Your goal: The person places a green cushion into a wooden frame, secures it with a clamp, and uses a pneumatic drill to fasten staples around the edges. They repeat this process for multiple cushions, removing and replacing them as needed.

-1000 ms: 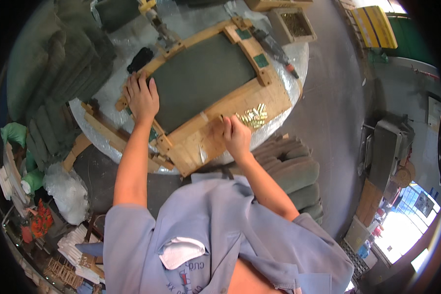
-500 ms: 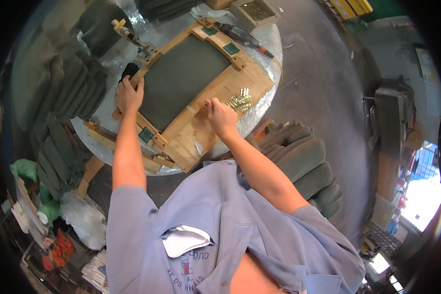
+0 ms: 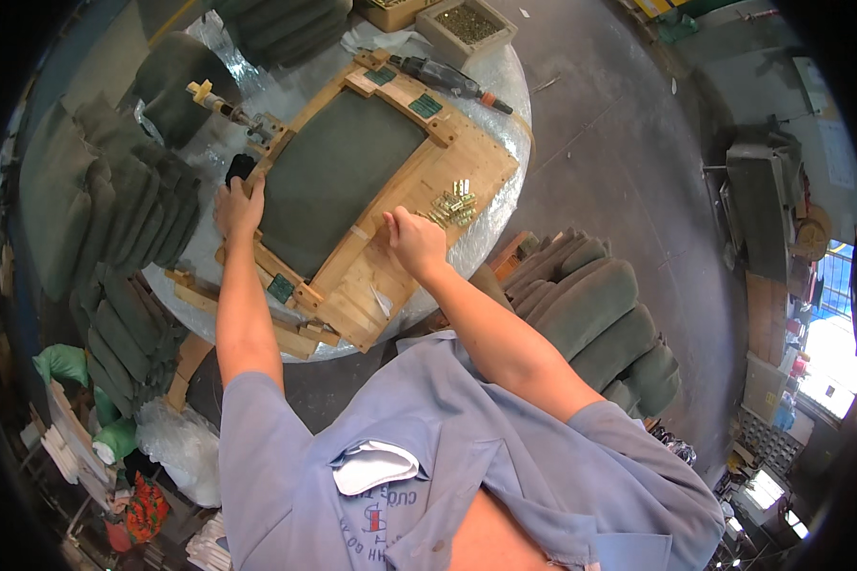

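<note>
A dark grey-green padded panel (image 3: 338,176) lies inside a wooden frame jig (image 3: 348,262) on the round table. My left hand (image 3: 238,207) grips the jig's left rail, the thumb near the panel's edge. Over the right rail, my right hand (image 3: 416,245) is closed with the fingers curled in; what it holds, if anything, is hidden. Just beyond that hand, small brass-coloured metal plates (image 3: 455,205) lie in a loose pile on the wooden board. A black item (image 3: 242,167) sits beside my left fingertips.
A toggle clamp (image 3: 233,114) with a yellow handle stands at the jig's left. A dark power driver (image 3: 448,78) lies at the far edge, near a box of small metal parts (image 3: 467,29). Stacks of padded panels stand left (image 3: 129,190) and right (image 3: 581,295) of the round table (image 3: 505,171).
The whole view has shifted slightly, with the table now a little lower and further left. Both hands keep nearly the same places on the jig.
</note>
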Motion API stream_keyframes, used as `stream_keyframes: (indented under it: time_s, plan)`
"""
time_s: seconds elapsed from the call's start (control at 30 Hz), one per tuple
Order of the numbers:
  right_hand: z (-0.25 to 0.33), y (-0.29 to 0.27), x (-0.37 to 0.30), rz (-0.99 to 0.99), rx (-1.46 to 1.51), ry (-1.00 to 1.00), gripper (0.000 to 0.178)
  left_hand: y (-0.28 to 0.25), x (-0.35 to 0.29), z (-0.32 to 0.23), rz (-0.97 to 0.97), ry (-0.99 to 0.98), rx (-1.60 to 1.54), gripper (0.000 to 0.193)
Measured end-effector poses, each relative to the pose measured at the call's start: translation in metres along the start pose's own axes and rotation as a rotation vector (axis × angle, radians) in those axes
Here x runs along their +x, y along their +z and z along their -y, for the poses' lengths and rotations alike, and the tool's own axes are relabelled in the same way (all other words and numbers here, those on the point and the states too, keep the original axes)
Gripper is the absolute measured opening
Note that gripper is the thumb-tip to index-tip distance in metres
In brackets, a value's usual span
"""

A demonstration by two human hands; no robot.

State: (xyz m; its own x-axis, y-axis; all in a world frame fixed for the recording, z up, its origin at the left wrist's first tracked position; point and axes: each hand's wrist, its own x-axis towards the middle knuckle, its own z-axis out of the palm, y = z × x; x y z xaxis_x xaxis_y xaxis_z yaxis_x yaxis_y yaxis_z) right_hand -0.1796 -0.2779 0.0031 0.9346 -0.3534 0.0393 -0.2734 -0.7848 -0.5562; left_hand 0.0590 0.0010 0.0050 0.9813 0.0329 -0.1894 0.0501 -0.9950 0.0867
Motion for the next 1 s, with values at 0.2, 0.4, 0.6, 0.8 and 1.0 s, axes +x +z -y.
stream_keyframes:
  time_s: [0.2, 0.4, 0.6, 0.8, 1.0]
  plan:
    - [0.003, 0.001, 0.001, -0.002, -0.005, -0.016, 0.036, 0.007, -0.002, 0.005, -0.034, -0.017, 0.027, 0.069]
    - [0.006, -0.001, 0.007, 0.005, 0.003, 0.025, 0.032, -0.006, 0.001, 0.001, 0.012, -0.025, 0.031, 0.068]
    - [0.003, -0.001, 0.008, 0.048, 0.105, 0.117, 0.038, -0.013, -0.001, -0.008, 0.067, -0.02, 0.006, 0.07]
    - [0.002, -0.003, 0.005, 0.135, 0.127, 0.111, 0.049, -0.007, -0.003, -0.001, 0.054, -0.062, -0.012, 0.07]
    - [0.004, -0.009, 0.007, 0.168, 0.077, 0.119, 0.061, -0.006, -0.005, -0.004, 0.045, -0.042, -0.024, 0.071]
